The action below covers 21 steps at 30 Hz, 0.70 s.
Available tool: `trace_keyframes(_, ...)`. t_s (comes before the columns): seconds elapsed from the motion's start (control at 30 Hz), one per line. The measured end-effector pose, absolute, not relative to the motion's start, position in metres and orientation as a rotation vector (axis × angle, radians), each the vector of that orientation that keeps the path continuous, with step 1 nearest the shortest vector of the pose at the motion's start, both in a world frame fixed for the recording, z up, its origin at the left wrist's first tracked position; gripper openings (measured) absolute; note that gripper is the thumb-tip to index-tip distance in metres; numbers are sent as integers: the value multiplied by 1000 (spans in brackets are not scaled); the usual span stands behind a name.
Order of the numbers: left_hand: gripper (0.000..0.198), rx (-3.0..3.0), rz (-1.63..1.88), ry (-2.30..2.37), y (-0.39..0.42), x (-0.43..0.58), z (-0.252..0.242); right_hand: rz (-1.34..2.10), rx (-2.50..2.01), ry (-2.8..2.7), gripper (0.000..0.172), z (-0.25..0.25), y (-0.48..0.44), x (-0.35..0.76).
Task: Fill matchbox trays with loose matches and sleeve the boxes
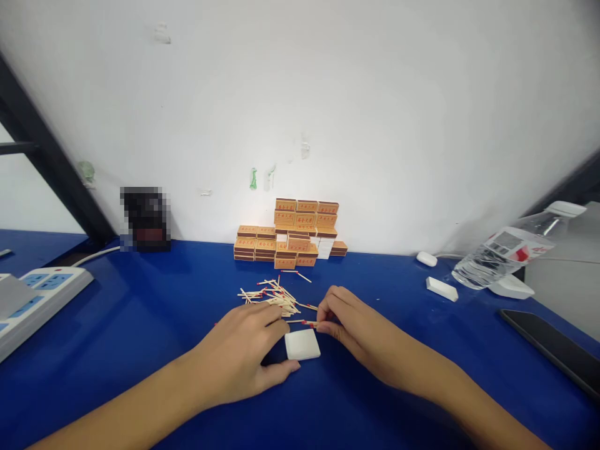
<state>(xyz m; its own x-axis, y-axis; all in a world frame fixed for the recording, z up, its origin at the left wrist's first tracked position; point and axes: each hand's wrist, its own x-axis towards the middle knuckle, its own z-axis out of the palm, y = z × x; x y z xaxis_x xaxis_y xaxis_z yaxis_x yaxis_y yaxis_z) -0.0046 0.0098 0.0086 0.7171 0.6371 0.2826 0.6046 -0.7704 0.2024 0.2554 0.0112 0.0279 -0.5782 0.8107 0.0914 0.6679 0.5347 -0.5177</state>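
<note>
L hand (244, 356) low on blue table (140, 325), fingers bent, thumb + fingertips closed on left side of white box (302, 344). Box flat on table, right btwn both hands, close to front edge. R hand (356, 328) shut in a pinch on one match (307, 322), red tip, held just past box's far edge. Heap of loose matches (274, 299) just behind hands, near L fingertips. Further back, by wall, stack of orange matchboxes (293, 234). Far left: white power strip (37, 300). Far right: water bottle (506, 250), dark phone (548, 347) flat near table edge, well apart from hands.
</note>
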Motion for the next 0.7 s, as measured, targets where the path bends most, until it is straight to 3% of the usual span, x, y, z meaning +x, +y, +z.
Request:
trace_keyframes(0.27, 19, 2839, 558, 974, 8, -2, 8, -126, -1051, -2783, 15, 8, 3, 227)
trace_keyframes(0.4, 18, 2811, 549, 965, 8, -2, 10, 167, -1036, -2667, 4, 15, 3, 228)
trace_keyframes(0.7, 25, 2834, 558, 1012, 11, -6, 8, 662, -1371, -2470, 15, 34, 1, 267)
